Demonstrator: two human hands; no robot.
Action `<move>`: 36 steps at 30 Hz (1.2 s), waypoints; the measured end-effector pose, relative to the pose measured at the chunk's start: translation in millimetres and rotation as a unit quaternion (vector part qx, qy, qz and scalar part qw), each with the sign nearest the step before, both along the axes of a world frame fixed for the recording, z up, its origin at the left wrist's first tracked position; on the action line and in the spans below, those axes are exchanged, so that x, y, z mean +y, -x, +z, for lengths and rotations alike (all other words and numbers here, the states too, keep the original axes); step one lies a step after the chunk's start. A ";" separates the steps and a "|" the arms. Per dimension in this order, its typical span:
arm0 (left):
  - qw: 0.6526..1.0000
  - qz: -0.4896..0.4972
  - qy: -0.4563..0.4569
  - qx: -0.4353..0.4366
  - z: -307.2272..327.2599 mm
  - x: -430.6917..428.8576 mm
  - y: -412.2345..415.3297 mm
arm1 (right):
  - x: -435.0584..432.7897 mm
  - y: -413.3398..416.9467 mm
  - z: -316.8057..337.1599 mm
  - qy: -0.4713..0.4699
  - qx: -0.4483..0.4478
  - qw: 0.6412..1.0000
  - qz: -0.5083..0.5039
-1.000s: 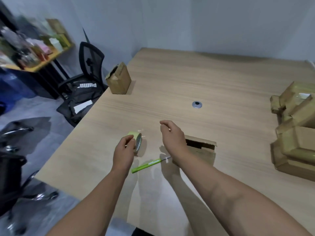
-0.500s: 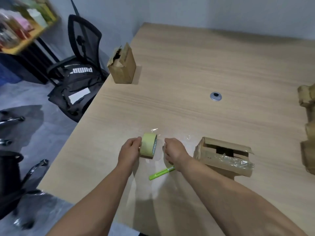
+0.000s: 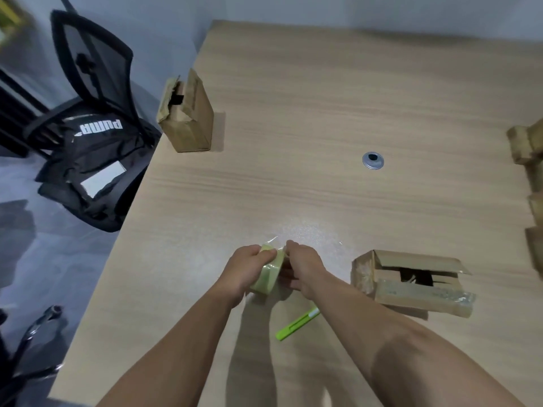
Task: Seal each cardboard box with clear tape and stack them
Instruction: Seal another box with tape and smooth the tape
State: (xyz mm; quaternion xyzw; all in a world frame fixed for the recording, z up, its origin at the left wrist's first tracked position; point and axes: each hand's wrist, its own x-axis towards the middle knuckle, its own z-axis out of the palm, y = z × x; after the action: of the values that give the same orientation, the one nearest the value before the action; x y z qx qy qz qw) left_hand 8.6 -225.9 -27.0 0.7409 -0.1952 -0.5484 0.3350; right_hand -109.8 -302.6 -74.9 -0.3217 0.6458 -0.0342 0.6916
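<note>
Tape roll (image 3: pixel 266 279) gripped by left hand (image 3: pixel 245 270), right hand (image 3: pixel 305 268) seemingly pinching its edge

Box stack (image 3: pixel 524 143) cut off at rt edge; tape roll (image 3: pixel 266 282) partly hidden by left hand (image 3: pixel 248 270), right hand (image 3: pixel 304 268); shelf (image 3: pixel 7 16) blurred.

Low in the frame's centre, both hands meet on the tape roll (image 3: pixel 268 275): the left hand (image 3: pixel 245 270) grips its side, the right hand (image 3: pixel 304 270) pinches at its top edge, a clear strip glinting there. A green pen (image 3: pixel 296 324) lies just below on the bench (image 3: pixel 323 107). Right of the hands sits an open cardboard box (image 3: pixel 411 282); another box (image 3: pixel 188 113) stands upper left by the bench edge. More boxes (image 3: pixel 526 145) crowd the right edge, and a black chair (image 3: pixel 88 113) sits at left.
</note>
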 end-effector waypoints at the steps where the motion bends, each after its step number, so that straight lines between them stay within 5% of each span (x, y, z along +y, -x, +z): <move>1: 1.000 0.009 0.009 0.014 1.8 0.8 -2.2 | 0.5 -2.3 11.4 -0.003 0.005 1.000 -0.003; 15: 0.995 0.024 0.093 0.041 22.5 17.8 -6.4 | -2.0 -14.6 38.1 -0.037 -0.082 0.992 -0.087; 25: 0.983 0.129 0.129 0.003 32.8 10.6 20.3 | 1.2 3.9 96.0 0.325 -0.111 0.938 0.041; 36: 0.967 0.164 0.193 -0.021 55.3 -7.9 71.0 | 2.4 62.3 126.2 0.452 -0.075 0.881 0.121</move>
State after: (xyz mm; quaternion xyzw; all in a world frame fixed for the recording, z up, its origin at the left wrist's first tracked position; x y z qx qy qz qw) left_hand -62.3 -233.9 28.2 0.6952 -0.1801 -0.4227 0.5528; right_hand -172.1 -300.2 51.2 -0.6714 0.4623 -0.2628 0.5161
